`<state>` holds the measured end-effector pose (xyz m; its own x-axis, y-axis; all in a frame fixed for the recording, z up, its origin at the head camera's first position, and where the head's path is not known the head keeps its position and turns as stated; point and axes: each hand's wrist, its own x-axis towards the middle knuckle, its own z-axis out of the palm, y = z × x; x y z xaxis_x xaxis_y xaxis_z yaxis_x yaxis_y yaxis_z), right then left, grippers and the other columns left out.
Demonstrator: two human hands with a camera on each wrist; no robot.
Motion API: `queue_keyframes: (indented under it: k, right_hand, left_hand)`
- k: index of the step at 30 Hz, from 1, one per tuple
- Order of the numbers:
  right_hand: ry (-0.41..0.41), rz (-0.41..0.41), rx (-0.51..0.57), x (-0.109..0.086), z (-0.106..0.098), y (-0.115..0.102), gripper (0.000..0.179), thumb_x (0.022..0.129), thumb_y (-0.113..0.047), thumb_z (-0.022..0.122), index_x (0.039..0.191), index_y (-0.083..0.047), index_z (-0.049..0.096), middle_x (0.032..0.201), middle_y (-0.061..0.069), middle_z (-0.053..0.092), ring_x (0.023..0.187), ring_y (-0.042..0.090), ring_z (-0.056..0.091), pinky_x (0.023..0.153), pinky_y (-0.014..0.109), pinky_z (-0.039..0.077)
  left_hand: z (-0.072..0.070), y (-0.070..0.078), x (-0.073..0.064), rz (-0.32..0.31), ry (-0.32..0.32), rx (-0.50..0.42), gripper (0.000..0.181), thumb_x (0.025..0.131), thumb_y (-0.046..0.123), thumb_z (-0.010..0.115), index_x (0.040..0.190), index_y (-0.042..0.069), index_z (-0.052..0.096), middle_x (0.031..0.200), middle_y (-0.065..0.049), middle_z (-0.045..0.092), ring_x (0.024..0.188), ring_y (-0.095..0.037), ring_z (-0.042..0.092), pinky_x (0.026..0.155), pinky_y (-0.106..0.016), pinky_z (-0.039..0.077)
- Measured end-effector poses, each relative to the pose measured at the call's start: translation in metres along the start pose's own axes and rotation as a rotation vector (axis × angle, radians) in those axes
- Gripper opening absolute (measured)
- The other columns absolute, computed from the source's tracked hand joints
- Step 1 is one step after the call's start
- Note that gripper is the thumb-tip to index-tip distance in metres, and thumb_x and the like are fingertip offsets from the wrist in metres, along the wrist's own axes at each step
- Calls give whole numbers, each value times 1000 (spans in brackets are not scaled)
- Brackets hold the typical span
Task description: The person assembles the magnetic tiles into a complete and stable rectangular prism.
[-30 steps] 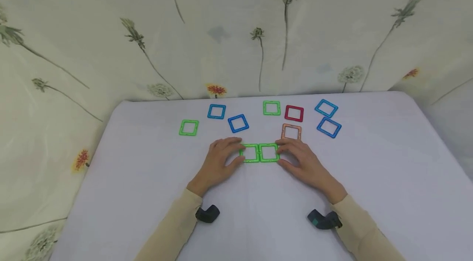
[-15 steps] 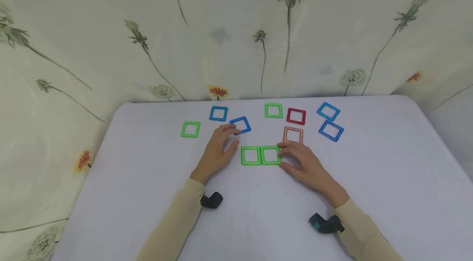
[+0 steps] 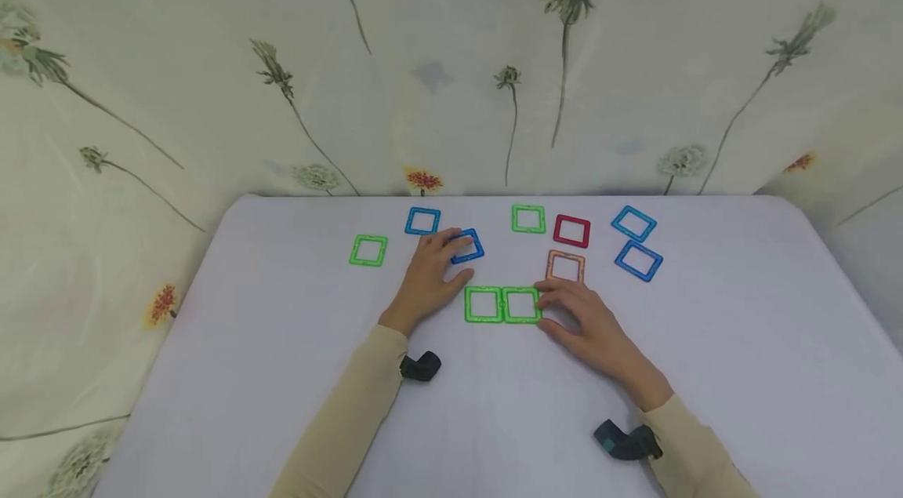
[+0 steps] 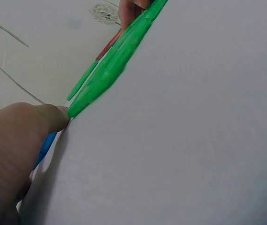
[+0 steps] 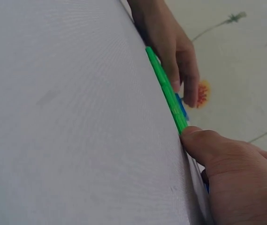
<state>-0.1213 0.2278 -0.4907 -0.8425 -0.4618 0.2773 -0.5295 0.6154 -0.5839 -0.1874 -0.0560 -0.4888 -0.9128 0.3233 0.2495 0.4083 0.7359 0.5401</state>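
Two green square magnetic tiles, the left one (image 3: 484,319) and the right one (image 3: 521,319), lie edge to edge flat on the white table. My right hand (image 3: 591,329) holds the right tile at its right edge, thumb near the lower corner; the right wrist view shows that thumb (image 5: 196,138) against the green edge. My left hand (image 3: 429,278) reaches over a dark blue square tile (image 3: 480,247) behind the pair. Its fingers lie across that tile's left part, while its thumb stays apart, near the left green tile's upper corner.
Around lie a green tile (image 3: 369,263), a lighter blue tile (image 3: 422,209), another green tile (image 3: 528,230), a red tile (image 3: 572,245) and an orange tile (image 3: 567,253). Two blue tiles, upper (image 3: 633,210) and lower (image 3: 638,276), sit at right. A floral cloth (image 3: 451,129) hangs behind.
My left hand has let go of the left green tile and moved up to the dark blue tile. My right hand stays at the right green tile. The head view has shifted slightly.
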Motion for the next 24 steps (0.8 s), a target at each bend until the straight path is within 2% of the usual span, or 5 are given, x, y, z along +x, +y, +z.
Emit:
queue_keyframes:
  k: [5,8,15,24]
  right_hand:
    - [7,-5,-1,1,-1,-1,29,83,-23,73,109,-25,59,135,-3,53,131,19,42,110,49,27]
    - [1,3,3,1,-1,-1,29,83,-24,73,109,-26,59,135,-3,53,131,19,41,109,49,27]
    - [3,-5,-5,0,-1,1,30,83,-23,73,109,-27,58,135,-3,53,131,18,41,108,41,28]
    - [-13,7,10,1,-3,-2,29,83,-22,72,109,-26,59,136,-4,53,131,16,41,107,39,28]
  left_hand:
    - [0,0,0,-15,-31,101,51,90,38,61,138,27,48,153,-1,31,134,-28,30,107,-49,29]
    - [0,1,-1,-17,-42,122,52,91,39,59,139,28,46,154,1,31,136,-27,30,106,-49,31]
    - [-1,5,1,-35,-48,125,52,92,40,57,141,27,44,153,-1,33,136,-27,31,106,-47,31]
    - [0,7,5,-73,-23,128,53,92,42,58,141,27,43,147,0,42,132,-24,35,102,-42,34]
